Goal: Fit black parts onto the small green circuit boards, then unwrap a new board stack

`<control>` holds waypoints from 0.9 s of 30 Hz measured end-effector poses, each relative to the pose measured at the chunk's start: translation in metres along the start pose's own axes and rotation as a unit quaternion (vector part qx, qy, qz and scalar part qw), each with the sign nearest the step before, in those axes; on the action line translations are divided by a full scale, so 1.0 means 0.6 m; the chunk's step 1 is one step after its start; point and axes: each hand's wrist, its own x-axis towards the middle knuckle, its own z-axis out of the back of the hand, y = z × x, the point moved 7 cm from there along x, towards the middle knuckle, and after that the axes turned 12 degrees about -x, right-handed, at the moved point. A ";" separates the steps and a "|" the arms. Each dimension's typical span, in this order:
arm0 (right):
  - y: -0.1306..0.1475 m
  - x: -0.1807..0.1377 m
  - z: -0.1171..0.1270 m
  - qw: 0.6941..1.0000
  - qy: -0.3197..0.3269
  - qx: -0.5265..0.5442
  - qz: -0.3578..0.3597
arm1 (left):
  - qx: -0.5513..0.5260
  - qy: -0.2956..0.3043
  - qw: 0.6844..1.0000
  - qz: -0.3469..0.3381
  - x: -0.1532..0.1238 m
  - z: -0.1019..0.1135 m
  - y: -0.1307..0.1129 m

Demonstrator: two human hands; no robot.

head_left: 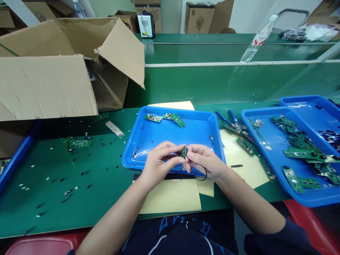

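Observation:
A small green circuit board point(183, 152) is pinched between my two hands over the near edge of a blue tray point(148, 138). My left hand point(160, 161) grips its left side with fingers closed. My right hand point(203, 161) holds its right side, and a thin black loop point(199, 172) hangs below that hand. Three more green boards point(165, 118) lie at the far end of the tray.
A second blue tray point(276, 141) on the right holds several green boards, with a third blue tray point(313, 113) behind it. Blue-handled pliers point(230, 120) lie between the trays. An open cardboard box point(63, 67) stands at the left. Yellow sheets point(172, 196) lie under my wrists. A plastic bottle point(256, 39) leans at the back.

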 end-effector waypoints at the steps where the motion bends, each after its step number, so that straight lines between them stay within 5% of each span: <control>1: 0.005 0.000 0.002 1.000 -0.010 -0.023 0.015 | -0.019 -0.001 1.000 0.019 0.000 -0.001 0.005; 6: 0.018 -0.004 0.013 0.980 -0.074 -0.179 0.048 | -0.032 -0.016 0.996 0.086 -0.002 -0.002 0.021; 11: 0.033 -0.011 0.031 0.919 -0.156 -0.354 0.072 | -0.046 -0.059 0.989 0.125 -0.001 0.010 0.029; 16: 0.061 -0.031 0.074 0.919 -0.270 -0.236 0.163 | -0.138 -0.115 0.967 0.183 -0.005 0.019 0.046; 22: 0.048 -0.022 0.036 0.946 -0.187 -0.221 0.149 | -0.161 -0.040 0.959 0.229 -0.009 -0.012 0.054; 27: 0.040 -0.011 0.017 0.957 -0.181 -0.174 0.147 | -0.161 -0.014 0.959 0.233 -0.010 -0.018 0.055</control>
